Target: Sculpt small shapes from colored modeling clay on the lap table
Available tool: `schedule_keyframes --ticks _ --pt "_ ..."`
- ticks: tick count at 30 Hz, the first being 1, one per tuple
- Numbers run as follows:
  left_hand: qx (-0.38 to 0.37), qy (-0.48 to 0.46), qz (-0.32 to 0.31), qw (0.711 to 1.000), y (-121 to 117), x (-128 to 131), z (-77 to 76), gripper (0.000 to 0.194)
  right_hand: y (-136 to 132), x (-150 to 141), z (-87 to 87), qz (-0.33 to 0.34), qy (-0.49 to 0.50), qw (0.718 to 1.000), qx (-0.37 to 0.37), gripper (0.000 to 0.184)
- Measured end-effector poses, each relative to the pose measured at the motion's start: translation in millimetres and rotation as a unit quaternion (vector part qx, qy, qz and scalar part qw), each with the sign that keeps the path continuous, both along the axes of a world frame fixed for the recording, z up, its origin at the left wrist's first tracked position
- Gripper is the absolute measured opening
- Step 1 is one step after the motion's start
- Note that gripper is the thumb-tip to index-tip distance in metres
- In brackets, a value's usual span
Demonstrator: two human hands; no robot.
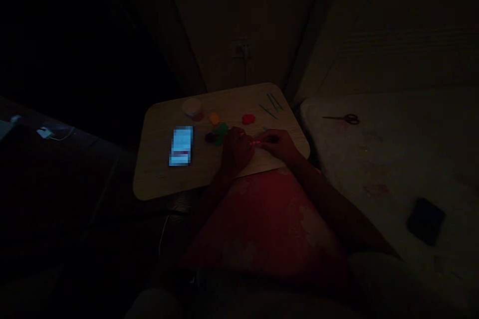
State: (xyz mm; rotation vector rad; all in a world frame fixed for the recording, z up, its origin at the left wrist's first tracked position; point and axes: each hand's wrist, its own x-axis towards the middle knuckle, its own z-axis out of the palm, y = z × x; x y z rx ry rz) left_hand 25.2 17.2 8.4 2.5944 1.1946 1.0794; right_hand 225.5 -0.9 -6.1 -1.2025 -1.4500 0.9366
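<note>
Tabletop (159, 177): pale wood | room (243, 20): dim | left hand (236, 150), right hand (280, 143): pinching small item (254, 143)

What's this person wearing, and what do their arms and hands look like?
The left grip and right grip are bare hands with no gloves, and the forearms show no sleeves. Below them is what looks like a red top with pale patches. Dim light hides finer details.
</note>
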Motion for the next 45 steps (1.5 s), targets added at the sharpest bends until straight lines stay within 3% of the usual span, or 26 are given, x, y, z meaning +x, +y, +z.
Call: schedule_keyframes --ticks 14,22,26,36,45 --pt "-0.008 0.008 -0.024 1.000 1.8 -0.6 -2.0 0.009 0.9 0.3 -0.6 0.007 -0.059 0.998 0.016 0.036" --pt "-0.003 0.004 0.002 1.000 2.7 -1.2 -3.8 0.021 0.8 -0.4 -1.2 -0.017 -0.062 0.998 0.023 0.028" --pt "0.001 0.007 0.016 1.000 3.3 -1.7 -4.3 0.017 0.2 -0.7 -0.7 -0.023 -0.073 0.997 0.025 0.023" --pt "-0.016 0.020 0.043 0.999 3.9 -0.6 -4.0 0.017 2.8 -2.6 2.0 -0.035 -0.170 0.982 0.074 0.012" --pt "-0.026 -0.051 0.039 0.998 6.3 -2.3 -9.4 0.016 4.6 -3.8 0.0 -0.068 -0.192 0.976 0.074 0.010"
